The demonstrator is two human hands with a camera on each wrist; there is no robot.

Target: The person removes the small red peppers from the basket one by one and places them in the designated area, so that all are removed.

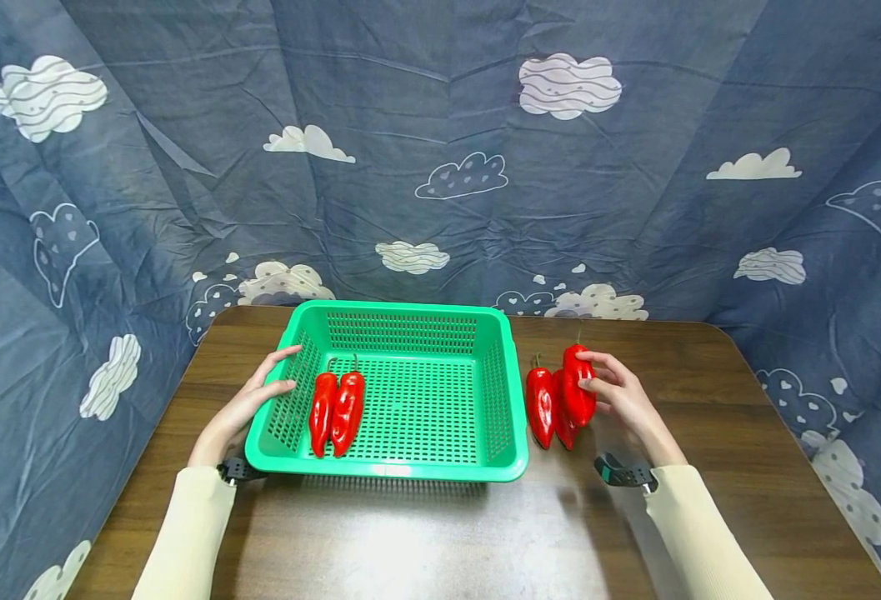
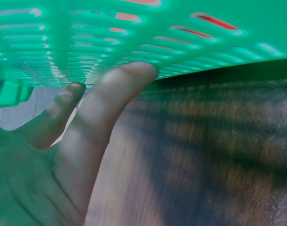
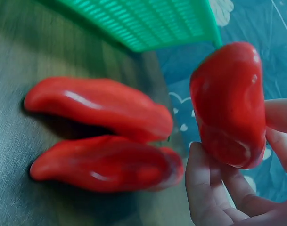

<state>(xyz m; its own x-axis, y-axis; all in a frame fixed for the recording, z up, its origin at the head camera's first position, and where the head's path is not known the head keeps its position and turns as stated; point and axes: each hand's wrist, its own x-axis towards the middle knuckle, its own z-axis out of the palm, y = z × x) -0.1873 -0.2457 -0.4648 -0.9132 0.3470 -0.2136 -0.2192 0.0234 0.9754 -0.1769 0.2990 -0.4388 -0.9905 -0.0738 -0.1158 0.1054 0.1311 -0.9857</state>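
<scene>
Cloud-print cloth [image 1: 410, 92] is hung behind a wooden table [image 1: 680, 367]. Head view: one red pepper [image 1: 575, 396] is pinched by the right hand [image 1: 628, 402], the nearer one; long axis roughly 12-to-6, stem at 12. Green basket [image 1: 387, 471] is set at its 9 o'clock, two loose peppers [image 1: 540, 408] at 7–8. Left wrist: basket wall is met by straight fingers of the left hand [image 2: 63, 169], nothing pinched. Right wrist: held pepper is foreshortened, basket at 11 o'clock.

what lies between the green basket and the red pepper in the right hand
In the head view, two red peppers lie side by side on the wooden table there; the held pepper partly hides one.
</scene>
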